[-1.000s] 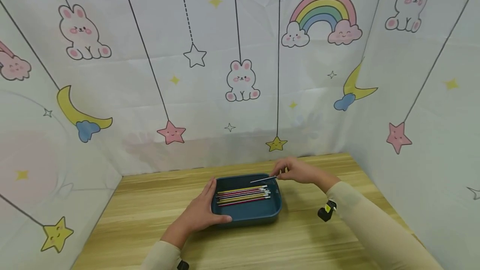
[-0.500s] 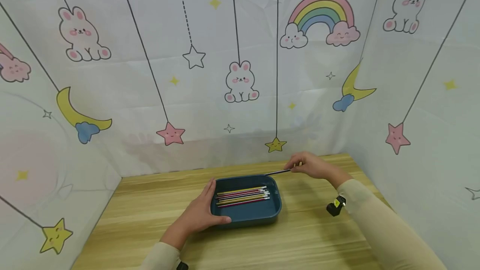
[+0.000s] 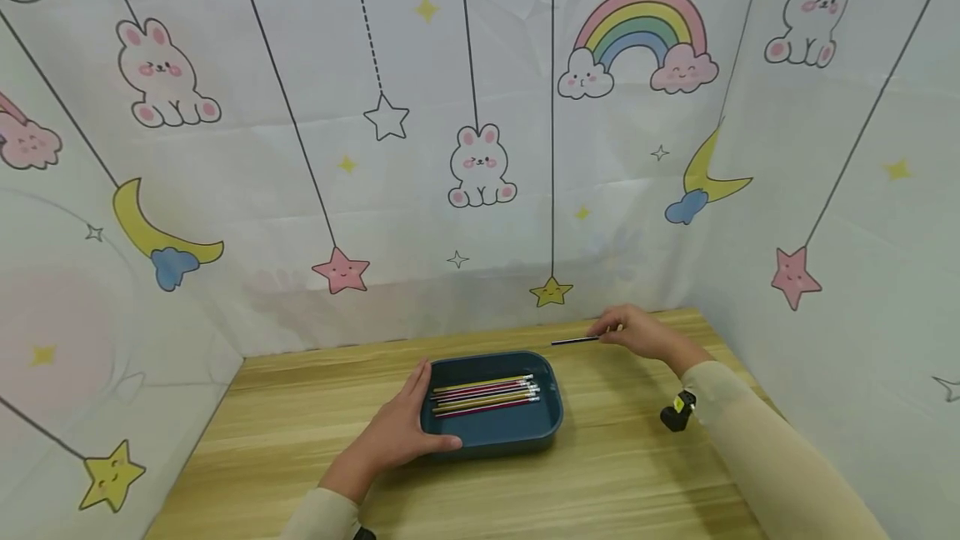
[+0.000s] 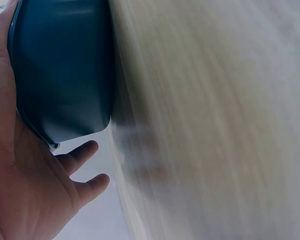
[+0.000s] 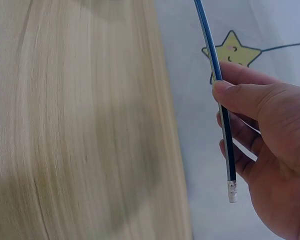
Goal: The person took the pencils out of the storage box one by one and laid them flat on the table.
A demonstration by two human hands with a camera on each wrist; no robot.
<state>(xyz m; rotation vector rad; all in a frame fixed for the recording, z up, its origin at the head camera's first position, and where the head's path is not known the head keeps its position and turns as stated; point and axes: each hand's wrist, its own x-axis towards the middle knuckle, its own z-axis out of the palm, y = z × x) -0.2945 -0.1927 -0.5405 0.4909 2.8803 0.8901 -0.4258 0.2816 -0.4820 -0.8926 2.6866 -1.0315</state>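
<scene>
Pencil (image 3: 574, 341) in the right hand (image 3: 637, 332), dark blue with a small white eraser end, is pinched between thumb and fingers and held level just above the far right part of the tabletop (image 3: 615, 473), beyond the tray's far right corner. The wrist view shows the thumb pressing across the shaft close to the eraser end, so most of the length sticks out unsupported (a grip nearer the middle would, I judge, steady it better). The left hand (image 3: 393, 436) lies with straight fingers and thumb against the near left corner of the blue tray (image 3: 491, 438), bracing it rather than gripping it. Inside the tray the other pencils (image 3: 486, 392) lie side by side, roughly parallel to its long edge. To handle this one well, the pinch should stay light but firm, the shaft kept level, and the tray held flat against the wood so nothing inside rolls.
</scene>
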